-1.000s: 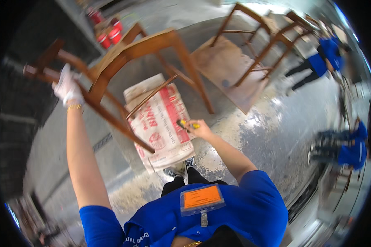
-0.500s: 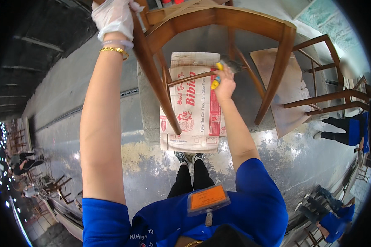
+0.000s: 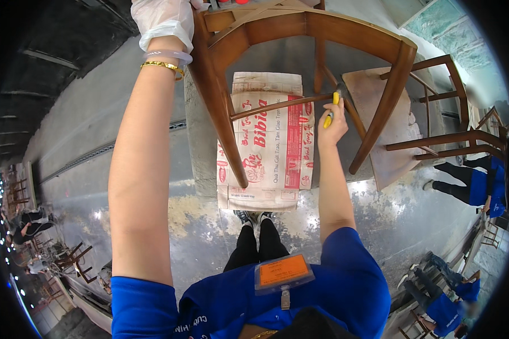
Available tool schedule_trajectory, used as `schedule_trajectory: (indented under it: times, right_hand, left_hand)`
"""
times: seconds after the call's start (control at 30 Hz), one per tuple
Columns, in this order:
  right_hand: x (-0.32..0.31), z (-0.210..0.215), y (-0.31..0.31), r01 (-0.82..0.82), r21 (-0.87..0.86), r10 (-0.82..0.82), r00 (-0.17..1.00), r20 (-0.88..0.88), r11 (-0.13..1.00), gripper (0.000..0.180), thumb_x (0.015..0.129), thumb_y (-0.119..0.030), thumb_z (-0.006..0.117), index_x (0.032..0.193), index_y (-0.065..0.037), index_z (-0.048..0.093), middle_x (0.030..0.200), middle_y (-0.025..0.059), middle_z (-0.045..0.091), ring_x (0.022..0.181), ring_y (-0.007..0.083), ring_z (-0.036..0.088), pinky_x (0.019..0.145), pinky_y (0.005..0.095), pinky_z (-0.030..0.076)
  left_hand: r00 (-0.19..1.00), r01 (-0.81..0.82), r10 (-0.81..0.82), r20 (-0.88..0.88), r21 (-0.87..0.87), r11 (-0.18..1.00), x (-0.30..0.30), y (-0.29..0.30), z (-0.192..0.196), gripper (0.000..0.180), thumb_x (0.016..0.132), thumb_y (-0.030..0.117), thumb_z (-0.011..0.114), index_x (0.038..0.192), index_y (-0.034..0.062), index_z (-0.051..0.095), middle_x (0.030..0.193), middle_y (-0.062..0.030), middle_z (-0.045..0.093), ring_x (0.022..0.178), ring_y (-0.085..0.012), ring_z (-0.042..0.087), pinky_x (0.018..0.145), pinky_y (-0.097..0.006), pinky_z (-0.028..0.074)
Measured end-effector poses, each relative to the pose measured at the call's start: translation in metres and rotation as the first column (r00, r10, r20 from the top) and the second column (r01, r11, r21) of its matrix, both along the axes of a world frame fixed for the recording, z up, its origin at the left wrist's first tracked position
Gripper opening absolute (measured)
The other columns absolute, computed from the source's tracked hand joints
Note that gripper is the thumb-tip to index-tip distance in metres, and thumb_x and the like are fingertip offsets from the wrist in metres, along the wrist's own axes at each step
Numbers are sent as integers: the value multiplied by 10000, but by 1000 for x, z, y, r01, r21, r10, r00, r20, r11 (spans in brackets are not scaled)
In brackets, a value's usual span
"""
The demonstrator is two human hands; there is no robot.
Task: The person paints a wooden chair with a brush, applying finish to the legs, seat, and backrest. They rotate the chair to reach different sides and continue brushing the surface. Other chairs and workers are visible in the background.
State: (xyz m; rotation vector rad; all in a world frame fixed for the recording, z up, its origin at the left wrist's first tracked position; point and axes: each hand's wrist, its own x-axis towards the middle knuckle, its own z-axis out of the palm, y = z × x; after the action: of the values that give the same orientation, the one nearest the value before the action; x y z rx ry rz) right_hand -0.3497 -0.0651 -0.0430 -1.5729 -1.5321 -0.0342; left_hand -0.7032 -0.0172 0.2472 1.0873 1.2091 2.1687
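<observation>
A brown wooden chair frame (image 3: 271, 28) is tipped over in front of me, two of its legs pointing toward me. At the upper left, my left hand (image 3: 164, 20), in a thin white glove, grips the chair; its fingertips are partly cut off by the picture's edge. My right hand (image 3: 333, 130) is bare and closed around the yellow handle of a brush (image 3: 336, 99). The brush's dark head is by the right end of the thin crossbar (image 3: 283, 105), close to a side rail; whether it touches the wood I cannot tell.
A flattened printed cardboard sheet (image 3: 266, 192) lies below the chair, on a grey platform (image 3: 203, 147). Plain cardboard (image 3: 390, 164) sits to the right, beside another wooden chair frame (image 3: 447, 138). People in blue shirts (image 3: 479, 183) stand at the right. More chairs (image 3: 73, 260) stand far left.
My right hand has moved the brush rightward and slightly toward me, from mid-crossbar to its right end. The chair has shifted slightly right in view, with my left hand still on it.
</observation>
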Motion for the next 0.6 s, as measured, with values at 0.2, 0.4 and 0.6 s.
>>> schedule_trajectory:
  times: [0.2,0.4,0.6]
  right_hand:
    - [-91,-32,-34,-542,-302,424,824,-376,784,232,784,33,762,909,-158,727,1296,130,713,1206,277,671,1001,332,527]
    - [-19,0,4,-471,-211,260,747,-611,857,122,871,14,739,899,-98,780,1021,48,771,970,151,699,897,296,523]
    - [-8,-14,5,-115,-119,127,987,95,986,263,732,10,750,919,-166,697,1460,201,581,1294,350,618,986,421,558]
  left_hand:
    - [999,-35,34,19,59,998,2,-1,2,165,939,150,737,973,0,680,665,-25,609,445,-126,551,428,-297,499]
    - [999,-29,30,-21,34,999,2,-2,1,174,938,154,739,997,6,667,658,-25,604,441,-126,544,432,-297,503]
    - [1000,-14,15,-11,61,998,3,-2,-2,173,941,161,733,978,-2,684,674,-28,611,443,-121,544,430,-285,497]
